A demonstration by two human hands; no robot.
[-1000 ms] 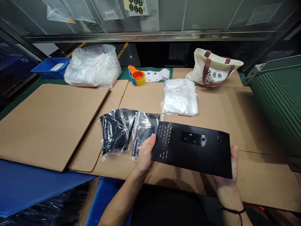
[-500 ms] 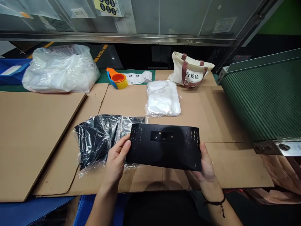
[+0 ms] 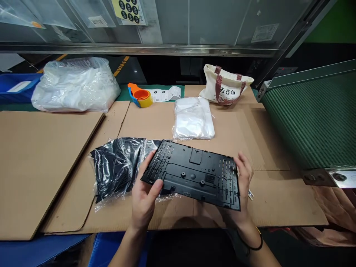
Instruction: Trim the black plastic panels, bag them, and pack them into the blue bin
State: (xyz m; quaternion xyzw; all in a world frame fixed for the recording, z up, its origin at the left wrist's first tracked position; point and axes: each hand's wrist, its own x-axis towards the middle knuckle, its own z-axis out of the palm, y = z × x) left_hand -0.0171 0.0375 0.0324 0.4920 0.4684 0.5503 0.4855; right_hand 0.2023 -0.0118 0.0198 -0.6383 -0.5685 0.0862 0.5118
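Observation:
Between my two hands is a flat black plastic panel with rows of slots near both short ends. Its ribbed side, with clips along the edges and small round bosses, faces me, and it tilts down to the right. My left hand grips the left end, thumb on the near corner. At the right end, my right hand is closed along the short edge. Black panels in clear plastic wrap lie on the cardboard behind my left hand, partly covered by the held panel.
A stack of clear plastic bags lies beyond the panel. Farther back are a tape dispenser, a cloth tote bag and a bulky plastic bag. Cardboard sheets lie left; a green conveyor belt runs at right.
The panel has been turned over, from its smooth face to its ribbed face, and now slants down to the right. Both hands have shifted their hold on its ends.

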